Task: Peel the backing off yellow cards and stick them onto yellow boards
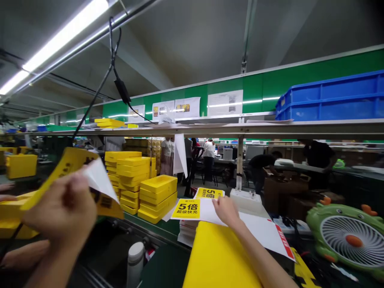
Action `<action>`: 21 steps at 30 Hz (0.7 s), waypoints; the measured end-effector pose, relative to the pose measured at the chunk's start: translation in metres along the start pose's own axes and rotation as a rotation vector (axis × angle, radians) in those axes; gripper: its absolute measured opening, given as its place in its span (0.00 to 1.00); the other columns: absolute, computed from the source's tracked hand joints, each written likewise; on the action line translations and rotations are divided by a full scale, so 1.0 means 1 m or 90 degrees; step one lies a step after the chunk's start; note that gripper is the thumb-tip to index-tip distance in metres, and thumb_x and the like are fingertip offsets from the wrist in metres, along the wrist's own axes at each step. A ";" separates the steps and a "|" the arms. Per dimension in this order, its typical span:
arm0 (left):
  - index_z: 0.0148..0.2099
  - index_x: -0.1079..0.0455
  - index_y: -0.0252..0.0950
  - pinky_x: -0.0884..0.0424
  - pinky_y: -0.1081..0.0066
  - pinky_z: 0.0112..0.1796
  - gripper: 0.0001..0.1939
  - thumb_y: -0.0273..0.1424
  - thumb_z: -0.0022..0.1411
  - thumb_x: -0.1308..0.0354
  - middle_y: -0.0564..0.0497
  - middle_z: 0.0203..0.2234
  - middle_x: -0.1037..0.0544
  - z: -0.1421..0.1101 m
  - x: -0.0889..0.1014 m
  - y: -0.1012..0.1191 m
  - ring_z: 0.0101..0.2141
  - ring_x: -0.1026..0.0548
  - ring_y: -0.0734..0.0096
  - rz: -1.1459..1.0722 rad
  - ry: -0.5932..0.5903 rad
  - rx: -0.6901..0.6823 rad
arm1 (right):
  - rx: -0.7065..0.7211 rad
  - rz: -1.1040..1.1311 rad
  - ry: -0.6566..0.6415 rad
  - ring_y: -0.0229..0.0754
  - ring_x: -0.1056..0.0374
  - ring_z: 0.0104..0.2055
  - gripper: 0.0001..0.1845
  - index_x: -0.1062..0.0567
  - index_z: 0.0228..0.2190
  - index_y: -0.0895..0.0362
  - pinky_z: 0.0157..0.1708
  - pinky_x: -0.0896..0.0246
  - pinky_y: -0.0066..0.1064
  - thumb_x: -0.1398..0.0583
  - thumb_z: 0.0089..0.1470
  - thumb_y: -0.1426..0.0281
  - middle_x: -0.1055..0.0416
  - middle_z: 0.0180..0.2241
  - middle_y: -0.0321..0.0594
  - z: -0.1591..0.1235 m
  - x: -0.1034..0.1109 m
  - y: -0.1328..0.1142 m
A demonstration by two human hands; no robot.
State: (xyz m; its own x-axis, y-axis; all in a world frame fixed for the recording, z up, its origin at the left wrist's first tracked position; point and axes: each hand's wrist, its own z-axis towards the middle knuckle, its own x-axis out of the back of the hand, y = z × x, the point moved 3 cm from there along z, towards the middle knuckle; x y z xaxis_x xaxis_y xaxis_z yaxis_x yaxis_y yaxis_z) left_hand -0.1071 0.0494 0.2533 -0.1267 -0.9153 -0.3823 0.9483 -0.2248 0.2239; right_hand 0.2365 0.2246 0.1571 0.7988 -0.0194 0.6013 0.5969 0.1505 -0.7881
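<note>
On the left, my left hand [61, 206] is raised and closed on a yellow printed sheet [70, 158]. The sheet bends, and its white back shows at one folded corner. My right hand [227, 209] reaches over a large yellow box [220, 256], fingers curled at the edge of a white sheet with a yellow printed label [187, 209]. That sheet lies on a paper stack [186, 233] behind the box, and a second yellow label [208, 193] shows just beyond. Its grip on the sheet is partly hidden by the hand itself.
Stacked yellow boxes [157, 198] stand behind the conveyor. A white bottle [135, 264] is in front, a green fan [345, 238] at right. Overhead, a shelf [210, 129] carries a blue crate [333, 98]. Another person's arm [27, 254] enters from the left; a cable [99, 90] hangs down.
</note>
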 end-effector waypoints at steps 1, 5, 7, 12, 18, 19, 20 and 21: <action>0.42 0.26 0.31 0.28 0.62 0.44 0.12 0.29 0.59 0.46 0.45 0.38 0.21 -0.013 0.003 0.030 0.40 0.23 0.59 -0.069 -0.026 -0.122 | 0.055 0.076 -0.039 0.53 0.43 0.60 0.27 0.29 0.47 0.61 0.59 0.50 0.49 0.54 0.64 0.54 0.36 0.55 0.52 -0.014 -0.001 -0.014; 0.41 0.29 0.36 0.44 0.60 0.61 0.09 0.24 0.57 0.41 0.53 0.41 0.21 -0.084 -0.001 0.140 0.47 0.26 0.68 -0.284 -0.305 -0.478 | 0.207 0.339 -0.180 0.49 0.31 0.49 0.37 0.31 0.51 0.58 0.48 0.36 0.39 0.62 0.61 0.46 0.28 0.48 0.49 -0.086 -0.001 -0.050; 0.39 0.28 0.37 0.51 0.60 0.64 0.07 0.23 0.58 0.41 0.54 0.42 0.21 -0.118 0.000 0.172 0.51 0.29 0.68 -0.335 -0.372 -0.498 | 0.235 0.450 -0.161 0.48 0.31 0.49 0.29 0.30 0.49 0.57 0.49 0.37 0.37 0.48 0.58 0.48 0.28 0.48 0.47 -0.114 0.005 -0.047; 0.52 0.31 0.45 0.56 0.52 0.64 0.15 0.36 0.64 0.47 0.57 0.55 0.31 -0.163 0.015 0.190 0.59 0.40 0.60 -0.421 -0.412 -0.421 | 0.192 0.559 0.018 0.47 0.33 0.51 0.18 0.26 0.43 0.52 0.51 0.37 0.35 0.35 0.52 0.58 0.26 0.47 0.40 -0.141 0.032 0.016; 0.55 0.37 0.41 0.27 0.53 0.46 0.25 0.44 0.58 0.39 0.43 0.48 0.28 -0.164 0.001 0.158 0.48 0.29 0.53 -0.491 -0.715 0.239 | 0.047 0.522 -0.055 0.49 0.32 0.51 0.22 0.28 0.48 0.50 0.50 0.34 0.38 0.37 0.54 0.56 0.29 0.51 0.42 -0.166 0.044 0.065; 0.50 0.34 0.40 0.24 0.58 0.42 0.21 0.43 0.57 0.38 0.45 0.44 0.26 -0.170 -0.002 0.154 0.44 0.26 0.57 -0.538 -0.800 0.373 | 0.036 0.521 -0.073 0.49 0.31 0.50 0.22 0.28 0.48 0.50 0.50 0.33 0.38 0.37 0.54 0.56 0.28 0.50 0.42 -0.171 0.044 0.063; 0.44 0.31 0.39 0.22 0.62 0.38 0.18 0.43 0.57 0.37 0.47 0.40 0.24 -0.177 -0.003 0.151 0.40 0.24 0.59 -0.588 -0.871 0.491 | 0.028 0.516 -0.087 0.49 0.30 0.48 0.21 0.27 0.48 0.50 0.48 0.32 0.37 0.37 0.53 0.55 0.27 0.49 0.41 -0.175 0.044 0.061; 0.41 0.30 0.37 0.22 0.64 0.36 0.16 0.43 0.56 0.36 0.48 0.38 0.23 -0.183 -0.002 0.149 0.37 0.23 0.61 -0.625 -0.917 0.585 | 0.021 0.508 -0.098 0.48 0.29 0.46 0.21 0.26 0.47 0.49 0.47 0.31 0.37 0.36 0.53 0.55 0.26 0.48 0.41 -0.179 0.043 0.058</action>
State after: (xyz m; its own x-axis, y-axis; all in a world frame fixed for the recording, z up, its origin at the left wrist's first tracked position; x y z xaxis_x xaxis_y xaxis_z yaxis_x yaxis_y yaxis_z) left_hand 0.0873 0.0789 0.1233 -0.9752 0.1722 0.1389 0.0646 -0.3788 0.9232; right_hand 0.3187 0.0558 0.1140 0.9620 0.2419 -0.1264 -0.1522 0.0911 -0.9841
